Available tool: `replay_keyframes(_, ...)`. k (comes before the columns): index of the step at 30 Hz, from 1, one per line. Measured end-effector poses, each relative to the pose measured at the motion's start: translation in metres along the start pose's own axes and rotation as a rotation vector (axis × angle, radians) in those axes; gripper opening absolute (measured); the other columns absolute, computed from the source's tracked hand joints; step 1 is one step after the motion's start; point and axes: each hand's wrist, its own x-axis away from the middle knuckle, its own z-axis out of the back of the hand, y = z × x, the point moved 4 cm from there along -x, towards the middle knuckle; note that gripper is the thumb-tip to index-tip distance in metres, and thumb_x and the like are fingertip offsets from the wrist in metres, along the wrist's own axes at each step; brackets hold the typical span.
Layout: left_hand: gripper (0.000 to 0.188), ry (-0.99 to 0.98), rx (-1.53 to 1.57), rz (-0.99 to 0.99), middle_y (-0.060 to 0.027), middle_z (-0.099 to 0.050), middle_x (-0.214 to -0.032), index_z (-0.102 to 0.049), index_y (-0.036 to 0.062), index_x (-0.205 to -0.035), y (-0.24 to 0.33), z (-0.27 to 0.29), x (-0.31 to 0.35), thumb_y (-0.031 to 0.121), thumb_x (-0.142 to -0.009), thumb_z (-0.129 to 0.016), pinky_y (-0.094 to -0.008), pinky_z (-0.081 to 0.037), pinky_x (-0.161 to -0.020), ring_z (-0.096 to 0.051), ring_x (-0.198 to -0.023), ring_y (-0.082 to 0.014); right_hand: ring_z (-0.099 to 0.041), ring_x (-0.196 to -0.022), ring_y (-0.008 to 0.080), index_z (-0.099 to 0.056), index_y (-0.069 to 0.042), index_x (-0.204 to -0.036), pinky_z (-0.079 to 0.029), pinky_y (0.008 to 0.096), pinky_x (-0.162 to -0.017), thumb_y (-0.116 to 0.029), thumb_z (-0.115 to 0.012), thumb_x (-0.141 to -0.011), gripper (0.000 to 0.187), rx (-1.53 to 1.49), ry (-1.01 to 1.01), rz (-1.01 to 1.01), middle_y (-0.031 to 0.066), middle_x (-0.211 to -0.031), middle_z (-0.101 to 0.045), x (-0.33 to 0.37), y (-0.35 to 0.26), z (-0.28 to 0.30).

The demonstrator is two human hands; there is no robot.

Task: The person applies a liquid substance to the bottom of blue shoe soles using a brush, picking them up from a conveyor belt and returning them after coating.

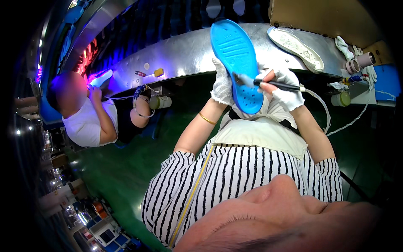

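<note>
A blue shoe sole [236,48] with ridges and small holes is held upright in front of me. My left hand [222,85], in a white glove, is closed around its left edge. My right hand [285,86] wears a white glove with bare fingertips and grips a black-handled brush [289,87]. A pale hose runs from the handle's end. The bristles lie over the lower middle of the sole, and whether they touch it I cannot tell. On the bench beyond my right hand lies a white sole [296,47].
A curved metal workbench [180,50] runs across the far side, bearing a yellow block [158,72]. Gloves [344,47], a pink cup [366,59] and a green-lidded jar [342,98] are at right. At left, another person [90,122] holds a lit sole [101,78]. A cardboard box [323,21] stands behind.
</note>
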Motion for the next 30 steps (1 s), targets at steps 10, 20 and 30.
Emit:
replay_keyframes(10, 0.106, -0.097, 0.309, -0.279, -0.0176, -0.057, -0.113, -0.039, 0.0065, -0.13, 0.032, 0.007, -0.028, 0.088, -0.064, -0.025, -0.0463, -0.05, -0.085, -0.059, -0.098, -0.0342, -0.059, -0.065, 0.0119, -0.06, -0.002, -0.082, -0.05, 0.0236, -0.062, 0.006, -0.068, -0.073, 0.015, -0.033, 0.004, -0.035, 0.0081, -0.078, -0.062, -0.01, -0.019, -0.018)
replay_keyframes(20, 0.11, -0.596, 0.284, -0.347, -0.0254, -0.041, -0.131, -0.031, 0.0037, -0.137, 0.068, -0.013, -0.033, 0.084, -0.063, -0.041, -0.0544, -0.036, -0.1, -0.05, -0.113, -0.04, -0.057, -0.072, 0.0137, -0.056, -0.002, -0.084, -0.044, 0.0246, -0.067, 0.001, -0.062, -0.075, 0.011, -0.316, 0.043, -0.189, 0.0089, -0.078, -0.06, -0.017, -0.016, -0.008)
replay_keyframes(30, 0.109, -0.373, -0.455, -0.298, -0.0179, -0.054, -0.116, -0.042, -0.0012, -0.128, 0.075, -0.003, -0.044, 0.083, -0.059, -0.044, -0.0392, -0.053, -0.082, -0.058, -0.102, -0.027, -0.059, -0.086, 0.0144, -0.062, -0.002, -0.079, -0.051, 0.0258, -0.075, 0.006, -0.061, -0.066, 0.015, 0.198, -0.227, -0.219, 0.0079, -0.088, -0.062, -0.035, -0.012, 0.0)
